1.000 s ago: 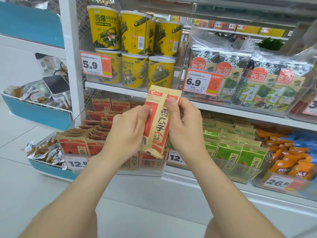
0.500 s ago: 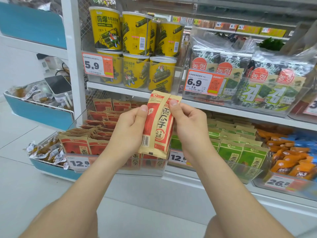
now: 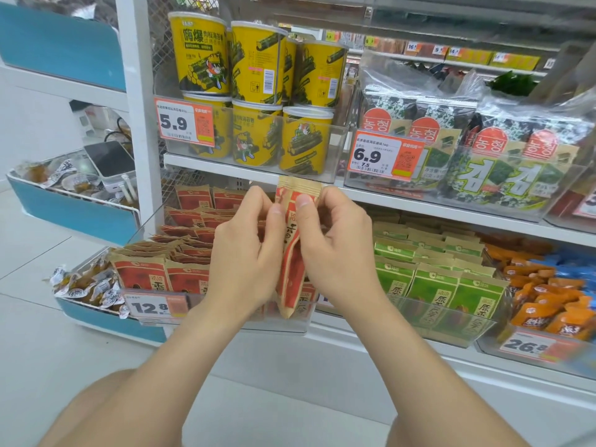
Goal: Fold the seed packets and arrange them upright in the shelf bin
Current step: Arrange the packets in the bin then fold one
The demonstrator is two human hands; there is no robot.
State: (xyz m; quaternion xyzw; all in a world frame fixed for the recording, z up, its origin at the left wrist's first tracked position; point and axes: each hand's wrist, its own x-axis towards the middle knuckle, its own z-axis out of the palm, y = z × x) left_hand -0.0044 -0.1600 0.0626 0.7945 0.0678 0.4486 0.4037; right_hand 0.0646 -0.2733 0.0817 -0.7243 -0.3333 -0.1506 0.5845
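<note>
A red and tan seed packet (image 3: 293,272) stands upright between my two hands in front of the lower shelf, folded lengthwise into a narrow strip. My left hand (image 3: 248,256) grips its left side, thumb on the front. My right hand (image 3: 335,253) pinches its right side near the top, thumb pressed on the red face. Behind my hands lies the clear shelf bin (image 3: 151,304) with several matching red packets (image 3: 142,275), some upright at its front, others lying flat further back.
A bin of green packets (image 3: 435,285) sits right of the red ones, orange packs (image 3: 548,304) beyond it. Yellow tubs (image 3: 258,91) and seaweed packs (image 3: 500,156) fill the shelf above. A blue basket of small snacks (image 3: 84,285) stands at the left on the floor.
My hands have drawn together and lowered slightly, folding the packet's sides back so it is much narrower than a second ago.
</note>
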